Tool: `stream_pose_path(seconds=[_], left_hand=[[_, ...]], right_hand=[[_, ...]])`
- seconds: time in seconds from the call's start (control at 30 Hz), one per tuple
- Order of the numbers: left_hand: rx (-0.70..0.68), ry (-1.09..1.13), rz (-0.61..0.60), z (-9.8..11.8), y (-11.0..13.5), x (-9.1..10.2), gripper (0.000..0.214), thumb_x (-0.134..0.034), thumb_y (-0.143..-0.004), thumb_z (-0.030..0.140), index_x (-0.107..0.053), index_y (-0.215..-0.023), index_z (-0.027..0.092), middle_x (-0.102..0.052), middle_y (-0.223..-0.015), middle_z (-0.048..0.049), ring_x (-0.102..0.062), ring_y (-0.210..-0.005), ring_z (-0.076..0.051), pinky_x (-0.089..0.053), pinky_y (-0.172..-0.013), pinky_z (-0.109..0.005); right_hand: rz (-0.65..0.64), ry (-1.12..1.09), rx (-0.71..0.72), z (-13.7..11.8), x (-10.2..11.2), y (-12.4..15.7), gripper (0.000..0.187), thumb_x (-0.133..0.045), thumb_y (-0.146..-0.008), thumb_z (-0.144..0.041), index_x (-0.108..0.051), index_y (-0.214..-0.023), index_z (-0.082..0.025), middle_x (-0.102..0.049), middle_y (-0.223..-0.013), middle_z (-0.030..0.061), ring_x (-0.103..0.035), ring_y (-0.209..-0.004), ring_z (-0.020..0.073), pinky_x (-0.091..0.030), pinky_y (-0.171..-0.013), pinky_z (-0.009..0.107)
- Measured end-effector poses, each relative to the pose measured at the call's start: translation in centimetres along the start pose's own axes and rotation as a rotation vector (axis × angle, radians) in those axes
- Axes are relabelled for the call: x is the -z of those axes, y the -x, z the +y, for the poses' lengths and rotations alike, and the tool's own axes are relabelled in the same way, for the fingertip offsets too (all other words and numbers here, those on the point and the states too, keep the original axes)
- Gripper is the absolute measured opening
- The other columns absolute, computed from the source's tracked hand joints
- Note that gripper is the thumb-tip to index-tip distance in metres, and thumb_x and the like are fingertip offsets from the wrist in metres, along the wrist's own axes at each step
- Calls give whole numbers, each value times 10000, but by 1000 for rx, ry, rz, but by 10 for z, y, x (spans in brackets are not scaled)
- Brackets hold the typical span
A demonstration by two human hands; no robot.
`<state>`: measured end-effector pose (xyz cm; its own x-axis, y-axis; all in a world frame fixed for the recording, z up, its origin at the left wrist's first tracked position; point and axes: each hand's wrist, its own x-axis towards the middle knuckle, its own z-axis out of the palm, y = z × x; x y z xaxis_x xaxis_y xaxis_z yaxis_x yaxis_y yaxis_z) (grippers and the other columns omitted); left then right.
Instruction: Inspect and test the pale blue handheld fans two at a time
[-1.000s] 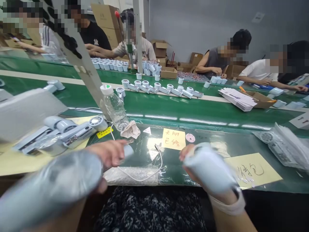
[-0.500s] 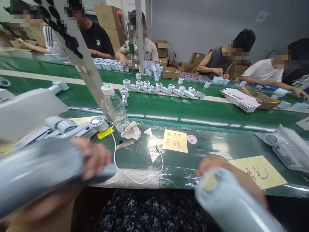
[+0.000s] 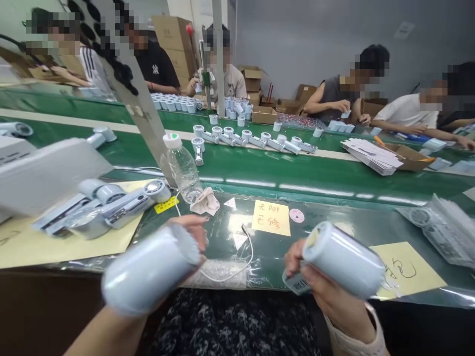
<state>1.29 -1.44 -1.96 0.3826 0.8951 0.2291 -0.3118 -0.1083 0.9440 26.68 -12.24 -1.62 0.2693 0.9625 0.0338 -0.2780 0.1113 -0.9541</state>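
My left hand (image 3: pixel 191 231) grips a pale blue cylinder (image 3: pixel 150 269) with a glossy film-like surface, and the cylinder hides most of my fingers. My right hand (image 3: pixel 319 282) holds a second pale blue cylinder (image 3: pixel 343 259) tilted up at the near bench edge. Under it, a barcoded piece (image 3: pixel 297 283) shows against my fingers. Between my hands lie a white cable (image 3: pixel 249 259) and a roll of bubble wrap (image 3: pixel 218 274).
Pale blue handheld fans (image 3: pixel 100 210) lie on yellow paper at left, beside a water bottle (image 3: pixel 183 170) and a cloth (image 3: pixel 206 201). A row of fan parts (image 3: pixel 252 139) stands on the green conveyor belt (image 3: pixel 297 173). Co-workers sit beyond it.
Both cylinders were blurred by motion earlier and now show sharply. They have risen and moved closer together above the bench edge, and the head-worn view has shifted slightly.
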Motion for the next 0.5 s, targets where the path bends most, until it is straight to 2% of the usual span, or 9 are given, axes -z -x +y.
stream_pose_path(seconds=[0.03,0.1,0.17,0.2,0.27,0.33,0.37,0.43,0.5], left_hand=[[-31,25,-91,-1,0,-10,629,-842,-646,116,-566,-1179,305,-709,-801,0,-673,-692,-192,-560,-638,-288],[-11,163,-242,-6,2,-27,703,-839,-693,219,-453,-1265,355,-706,-907,-21,-690,-685,-202,-573,-602,-305],[54,250,-292,-12,6,-38,665,-824,-730,345,-430,-1266,378,-673,-1085,-58,-706,-726,-202,-584,-598,-305],[58,226,-285,-16,8,-40,645,-829,-714,406,-463,-1244,370,-639,-1183,-76,-713,-805,-218,-596,-648,-321],[9,66,-230,-23,12,-44,700,-864,-594,525,-554,-1190,327,-516,-1379,-102,-635,-1124,-314,-568,-896,-414],[-69,-75,-160,-30,15,-49,761,-842,-485,652,-630,-1123,294,-378,-1502,-82,-403,-1372,-399,-424,-1100,-480],[-88,-107,-115,-33,17,-53,773,-809,-484,699,-640,-1122,298,-350,-1523,-69,-326,-1417,-413,-381,-1133,-496],[-104,-127,15,-39,20,-62,748,-724,-564,755,-627,-1166,322,-385,-1510,-62,-324,-1418,-403,-396,-1118,-507],[-138,-146,134,-42,25,-71,709,-668,-671,737,-594,-1244,325,-441,-1479,-73,-368,-1393,-390,-381,-1127,-515]], right_hand=[[-19,26,2,6,2,-2,265,-842,-719,-378,-688,-875,-228,-677,-740,31,-616,-675,204,-519,-611,345],[-73,38,-22,19,4,-6,306,-845,-727,-356,-663,-927,-212,-687,-786,35,-638,-698,202,-533,-635,339],[-97,-4,-59,32,3,-11,479,-864,-696,-410,-611,-1050,-211,-682,-773,23,-649,-669,202,-549,-626,336],[-72,-3,-71,37,0,-12,627,-871,-677,-443,-555,-1170,-218,-688,-788,24,-659,-667,212,-558,-619,341],[21,59,-64,45,-8,-10,948,-860,-664,-515,-343,-1409,-234,-716,-933,74,-699,-770,265,-582,-671,381],[66,151,-9,51,-21,-5,1046,-754,-737,-616,-161,-1514,-244,-648,-1240,163,-672,-1054,328,-553,-883,460],[39,186,30,53,-27,-2,1019,-672,-780,-668,-131,-1534,-245,-554,-1389,183,-592,-1213,344,-481,-1010,490],[-121,197,66,56,-40,3,1036,-577,-800,-734,-63,-1560,-254,-383,-1551,168,-410,-1400,347,-311,-1154,522],[-312,154,25,59,-47,5,1211,-650,-732,-742,83,-1564,-254,-374,-1558,176,-406,-1404,357,-284,-1158,554]])
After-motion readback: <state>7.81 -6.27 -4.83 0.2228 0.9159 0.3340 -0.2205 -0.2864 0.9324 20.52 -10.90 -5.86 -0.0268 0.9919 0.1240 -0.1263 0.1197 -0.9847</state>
